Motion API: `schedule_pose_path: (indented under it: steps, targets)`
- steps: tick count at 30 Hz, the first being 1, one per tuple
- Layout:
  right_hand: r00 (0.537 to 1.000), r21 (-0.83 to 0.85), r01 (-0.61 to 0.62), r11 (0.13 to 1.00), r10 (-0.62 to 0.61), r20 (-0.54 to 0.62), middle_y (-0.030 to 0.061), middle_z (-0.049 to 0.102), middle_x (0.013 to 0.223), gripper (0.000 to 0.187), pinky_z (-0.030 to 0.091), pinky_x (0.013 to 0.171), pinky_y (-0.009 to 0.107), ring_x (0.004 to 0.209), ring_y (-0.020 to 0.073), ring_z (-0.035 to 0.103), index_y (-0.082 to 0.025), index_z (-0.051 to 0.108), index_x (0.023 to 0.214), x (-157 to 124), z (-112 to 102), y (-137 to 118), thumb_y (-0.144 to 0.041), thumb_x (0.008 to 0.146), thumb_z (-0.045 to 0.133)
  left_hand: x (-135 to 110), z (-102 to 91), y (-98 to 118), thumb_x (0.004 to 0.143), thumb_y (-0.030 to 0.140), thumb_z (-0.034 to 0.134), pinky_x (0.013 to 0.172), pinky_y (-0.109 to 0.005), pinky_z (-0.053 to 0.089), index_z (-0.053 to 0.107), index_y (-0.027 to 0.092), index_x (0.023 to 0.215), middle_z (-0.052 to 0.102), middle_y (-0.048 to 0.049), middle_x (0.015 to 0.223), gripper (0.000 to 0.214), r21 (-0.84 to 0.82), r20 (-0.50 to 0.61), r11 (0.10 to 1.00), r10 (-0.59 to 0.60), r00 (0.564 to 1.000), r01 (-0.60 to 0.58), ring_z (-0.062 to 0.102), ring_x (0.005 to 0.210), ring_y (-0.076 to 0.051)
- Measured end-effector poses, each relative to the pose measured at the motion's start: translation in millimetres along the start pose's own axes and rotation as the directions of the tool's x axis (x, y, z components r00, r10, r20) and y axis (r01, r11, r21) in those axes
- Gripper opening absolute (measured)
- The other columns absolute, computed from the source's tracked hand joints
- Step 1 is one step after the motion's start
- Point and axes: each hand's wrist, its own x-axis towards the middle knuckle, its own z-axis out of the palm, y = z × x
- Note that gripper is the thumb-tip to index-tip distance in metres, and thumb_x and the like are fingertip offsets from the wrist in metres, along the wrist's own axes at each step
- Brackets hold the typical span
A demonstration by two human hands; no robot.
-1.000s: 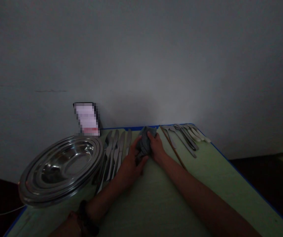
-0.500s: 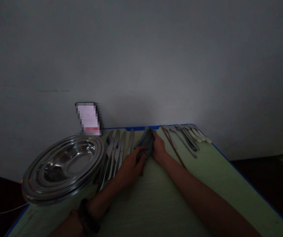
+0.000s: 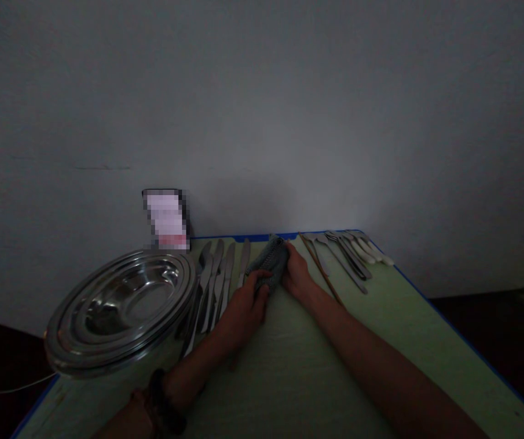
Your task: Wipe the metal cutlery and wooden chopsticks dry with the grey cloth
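A grey-blue cloth (image 3: pixel 269 262) is bunched between my two hands near the far edge of the table. My left hand (image 3: pixel 248 302) is closed on its near left part, the fingers curled into the fabric. On the other side, my right hand (image 3: pixel 296 271) grips the right edge of the cloth. Whether anything is wrapped inside cannot be seen. Just left of my left hand lie several table knives (image 3: pixel 219 280) side by side, partly covered by my forearm. To the right of my right hand a thin brown stick (image 3: pixel 319 265) rests on the table.
Stacked steel bowls (image 3: pixel 120 311) with wide rims stand at the left. Behind them a phone (image 3: pixel 166 219) leans against the wall. Forks and other metal cutlery (image 3: pixel 346 256) lie at the far right, beside white-handled pieces (image 3: pixel 367 249). The green table (image 3: pixel 408 341) has a blue edge.
The cloth has turned slightly in my hands, and my left hand has shifted a little toward me. The whole view has moved slightly. The cutlery and bowls have stayed put.
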Motion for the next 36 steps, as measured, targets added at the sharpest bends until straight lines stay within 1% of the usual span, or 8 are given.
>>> schedule_pose_path:
  steps: [5, 12, 16, 19, 25, 30, 33, 36]
  targets:
    - [0.995, -0.065, 0.060, 0.996, -0.055, 0.080, -0.0042, 0.061, 0.059, 0.014, 0.045, 0.067, 0.025, 0.060, 0.0113, 0.054, -0.019, 0.061, 0.069, 2.8, -4.2, 5.1, -0.032, 0.070, 0.056, -0.3, -1.1, 2.6, 0.090, 0.033, 0.033, 0.054, -0.027, 0.040, 0.040, 0.016, 0.123, 0.048, 0.0055, 0.056, 0.038, -0.001, -0.008, 1.000, -0.008, 1.000, 0.008, 0.050, 0.050, -0.014]
    - [0.987, -0.121, 0.106, 0.987, -0.090, 0.133, -0.0020, 0.065, 0.065, 0.019, 0.045, 0.071, 0.027, 0.072, 0.0142, 0.059, -0.019, 0.063, 0.073, 0.7, -6.0, 6.7, -0.037, 0.071, 0.056, -0.3, -0.7, 2.4, 0.089, 0.037, 0.035, 0.054, -0.027, 0.043, 0.042, 0.016, 0.125, 0.054, 0.0018, 0.062, 0.043, -0.003, -0.018, 1.000, -0.029, 0.999, 0.029, 0.053, 0.052, -0.014]
    - [0.984, -0.126, 0.109, 0.986, -0.089, 0.156, -0.0020, 0.066, 0.070, 0.021, 0.045, 0.072, 0.027, 0.076, 0.0144, 0.060, -0.020, 0.063, 0.078, -0.2, -6.1, 6.1, -0.039, 0.071, 0.057, -0.4, -0.6, 4.0, 0.087, 0.038, 0.041, 0.072, -0.034, 0.046, 0.041, 0.015, 0.126, 0.064, -0.0059, 0.081, 0.046, 0.041, -0.035, 0.999, -0.019, 0.999, 0.020, 0.061, 0.074, -0.020]
    - [0.984, -0.130, 0.100, 0.987, -0.078, 0.161, -0.0026, 0.066, 0.070, 0.020, 0.045, 0.072, 0.027, 0.076, 0.0142, 0.060, -0.020, 0.063, 0.078, 0.3, -6.3, 6.0, -0.038, 0.071, 0.057, -0.7, -1.4, 5.9, 0.085, 0.036, 0.043, 0.079, -0.036, 0.045, 0.041, 0.015, 0.126, 0.065, -0.0102, 0.096, 0.046, 0.054, -0.041, 0.998, -0.005, 0.999, 0.008, 0.061, 0.088, -0.023]
    - [0.986, -0.129, 0.076, 0.989, -0.055, 0.159, -0.0017, 0.067, 0.069, 0.022, 0.046, 0.071, 0.028, 0.074, 0.0147, 0.061, -0.019, 0.063, 0.077, 4.2, -7.9, 8.0, -0.039, 0.073, 0.055, -0.7, -2.7, 6.3, 0.087, 0.037, 0.041, 0.069, -0.035, 0.047, 0.039, 0.014, 0.128, 0.064, -0.0050, 0.076, 0.047, 0.053, 0.002, 0.998, -0.040, 0.999, 0.039, 0.061, 0.067, -0.021]
    - [0.983, -0.145, 0.059, 0.988, -0.032, 0.179, 0.0000, 0.068, 0.074, 0.030, 0.045, 0.073, 0.027, 0.074, 0.0141, 0.061, -0.018, 0.064, 0.082, 3.1, -6.6, 8.5, -0.045, 0.073, 0.056, -0.9, -1.3, 6.9, 0.086, 0.037, 0.043, 0.074, -0.034, 0.046, 0.041, 0.017, 0.125, 0.064, -0.0066, 0.090, 0.044, 0.034, -0.075, 0.999, -0.026, 0.997, 0.028, 0.061, 0.074, -0.019]
    - [0.980, -0.150, 0.043, 0.988, -0.012, 0.200, -0.0002, 0.068, 0.076, 0.029, 0.045, 0.073, 0.027, 0.075, 0.0139, 0.061, -0.018, 0.063, 0.085, 0.0, -4.7, 7.1, -0.044, 0.072, 0.058, -1.2, -0.7, 8.0, 0.087, 0.037, 0.041, 0.069, -0.034, 0.047, 0.038, 0.017, 0.127, 0.063, -0.0035, 0.080, 0.045, 0.022, -0.049, 0.999, -0.045, 0.998, 0.046, 0.060, 0.063, -0.018]
    - [0.982, -0.148, 0.047, 0.988, -0.019, 0.186, -0.0002, 0.069, 0.077, 0.028, 0.045, 0.073, 0.027, 0.077, 0.0141, 0.061, -0.019, 0.063, 0.085, -1.6, -4.0, 5.7, -0.043, 0.071, 0.060, -1.7, -1.0, 9.2, 0.086, 0.035, 0.042, 0.073, -0.035, 0.046, 0.039, 0.016, 0.126, 0.064, -0.0056, 0.084, 0.045, 0.030, -0.049, 0.999, -0.026, 0.998, 0.027, 0.061, 0.073, -0.020]
